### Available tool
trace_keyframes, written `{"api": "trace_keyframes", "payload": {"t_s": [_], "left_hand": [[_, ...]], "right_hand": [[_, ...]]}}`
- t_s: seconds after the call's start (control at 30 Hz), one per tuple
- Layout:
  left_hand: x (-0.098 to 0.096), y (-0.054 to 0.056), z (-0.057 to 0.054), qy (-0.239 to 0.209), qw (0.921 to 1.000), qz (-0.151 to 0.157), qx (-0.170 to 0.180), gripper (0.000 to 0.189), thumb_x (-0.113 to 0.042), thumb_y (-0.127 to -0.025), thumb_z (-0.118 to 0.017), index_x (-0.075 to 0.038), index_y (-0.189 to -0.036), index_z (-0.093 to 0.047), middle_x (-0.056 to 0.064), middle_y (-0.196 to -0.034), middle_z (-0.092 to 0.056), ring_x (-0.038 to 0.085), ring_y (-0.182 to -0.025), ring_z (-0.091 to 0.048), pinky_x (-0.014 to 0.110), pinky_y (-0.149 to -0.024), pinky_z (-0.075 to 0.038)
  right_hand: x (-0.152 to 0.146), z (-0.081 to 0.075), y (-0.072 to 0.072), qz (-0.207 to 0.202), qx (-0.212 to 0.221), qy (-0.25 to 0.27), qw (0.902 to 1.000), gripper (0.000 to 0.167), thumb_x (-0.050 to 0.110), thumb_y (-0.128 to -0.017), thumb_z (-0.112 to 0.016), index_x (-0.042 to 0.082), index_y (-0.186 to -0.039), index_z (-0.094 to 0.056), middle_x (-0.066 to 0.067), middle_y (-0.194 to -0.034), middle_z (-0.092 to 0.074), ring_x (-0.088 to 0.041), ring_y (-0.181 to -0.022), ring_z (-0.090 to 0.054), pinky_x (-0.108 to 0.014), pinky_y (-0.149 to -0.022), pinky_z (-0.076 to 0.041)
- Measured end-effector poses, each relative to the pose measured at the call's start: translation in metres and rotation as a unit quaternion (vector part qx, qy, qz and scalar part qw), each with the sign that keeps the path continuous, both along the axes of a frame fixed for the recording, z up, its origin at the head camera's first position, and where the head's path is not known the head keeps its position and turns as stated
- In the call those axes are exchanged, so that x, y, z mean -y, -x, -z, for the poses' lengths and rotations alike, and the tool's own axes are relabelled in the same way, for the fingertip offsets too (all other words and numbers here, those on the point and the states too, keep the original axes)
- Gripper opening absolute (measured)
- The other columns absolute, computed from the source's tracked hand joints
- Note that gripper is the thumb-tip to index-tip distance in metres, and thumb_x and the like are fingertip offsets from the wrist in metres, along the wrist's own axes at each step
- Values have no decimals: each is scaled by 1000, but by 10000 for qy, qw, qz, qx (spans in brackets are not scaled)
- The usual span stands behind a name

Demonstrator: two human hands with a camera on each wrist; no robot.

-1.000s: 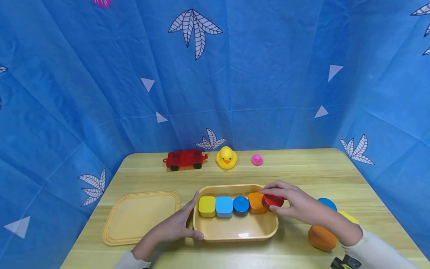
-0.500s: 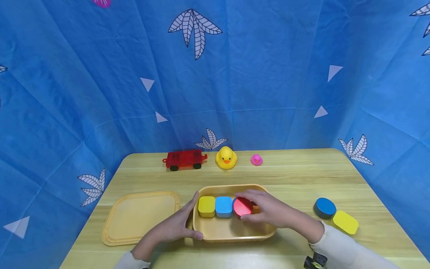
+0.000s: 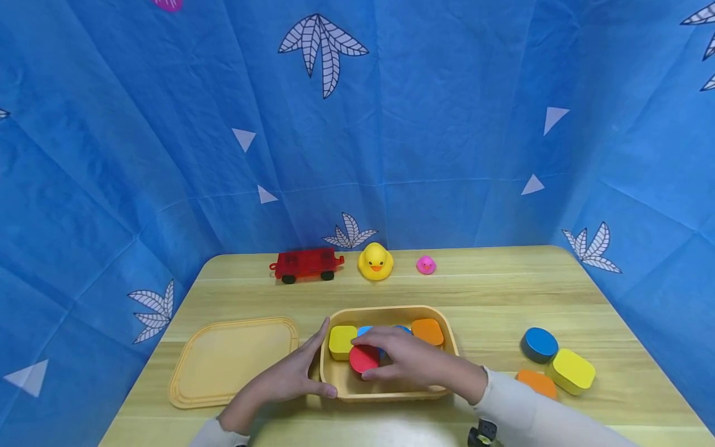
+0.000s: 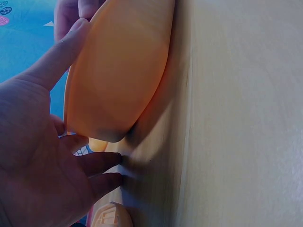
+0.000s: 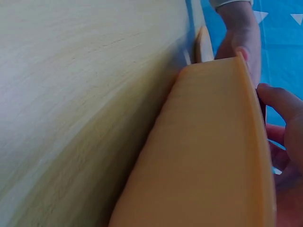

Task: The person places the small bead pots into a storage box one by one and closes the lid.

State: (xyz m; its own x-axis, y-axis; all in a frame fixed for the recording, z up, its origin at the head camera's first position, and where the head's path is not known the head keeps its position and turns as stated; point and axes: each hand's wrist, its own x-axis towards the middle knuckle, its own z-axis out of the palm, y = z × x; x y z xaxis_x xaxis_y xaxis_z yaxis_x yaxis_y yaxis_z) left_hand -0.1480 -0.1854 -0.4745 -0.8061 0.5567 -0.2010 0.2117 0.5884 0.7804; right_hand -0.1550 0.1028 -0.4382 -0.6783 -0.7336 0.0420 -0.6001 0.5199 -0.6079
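My left hand grips the left end of a yellow-orange plastic box, thumb at the front corner, fingers at the back one. In the left wrist view the thumb lies on the box's rim. A red round block is pinched by my right hand, inside the box's front half. Behind it a back row holds a yellow block, a light blue block, a blue round block and an orange block. My right hand covers much of the two blue ones.
Left of the box lies its flat lid. At the right are a blue round block, a yellow block and an orange block half behind the sleeve. A red wagon, yellow duck and pink duck line the back.
My right hand has carried the red block from the box's right end leftward, then toward its front. The orange block in the row shows again. My left hand stays where it was.
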Motion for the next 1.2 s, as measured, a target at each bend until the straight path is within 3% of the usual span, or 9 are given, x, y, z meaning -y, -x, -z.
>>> {"api": "trace_keyframes", "payload": {"t_s": [0.13, 0.27, 0.47, 0.9, 1.2], "left_hand": [[0, 0, 0, 31, 10000, 6, 18, 126, -50, -83, -84, -26, -167, 7, 8, -174, -5, 35, -158, -14, 61, -123, -22], [0, 1, 0, 75, 10000, 13, 20, 125, -52, -83, -83, -25, -167, 7, 9, -174, -6, 36, -157, -15, 61, -123, -24], [-1, 1, -1, 65, 10000, -3, 16, 126, -51, -83, -84, -24, -167, 6, 9, -174, -5, 36, -157, -16, 62, -122, -24], [0, 0, 1, 57, 10000, -3, 12, 127, -53, -82, -83, -24, -167, 7, 11, -173, -8, 39, -156, -19, 64, -120, -27], [-1, 1, 0, 31, 10000, 16, 74, 126, -52, -84, -83, -21, -167, 7, 11, -174, -6, 39, -156, -18, 63, -120, -27]], "right_hand": [[11, 6, 3, 30, 254, -100, 9996, 54, 40, -95, -74, 17, -143, -62, -10, -152, -55, -29, -143, -47, -56, -118, -38], [19, 12, 6, -41, 245, -187, 9995, 53, 40, -95, -75, 21, -143, -62, -3, -152, -55, -25, -145, -44, -55, -121, -33], [25, 21, 9, -266, -159, -77, 9995, 53, 38, -92, -79, 22, -140, -64, 7, -145, -59, -17, -139, -48, -57, -124, -26], [31, 30, 4, -371, -1178, 8, 9923, 53, 39, -86, -83, 21, -134, -71, 8, -128, -63, -14, -126, -52, -63, -120, -30], [32, 31, 4, -340, -1202, -5, 9922, 53, 37, -86, -83, 18, -133, -72, 7, -126, -63, -13, -125, -53, -62, -121, -28]]}}
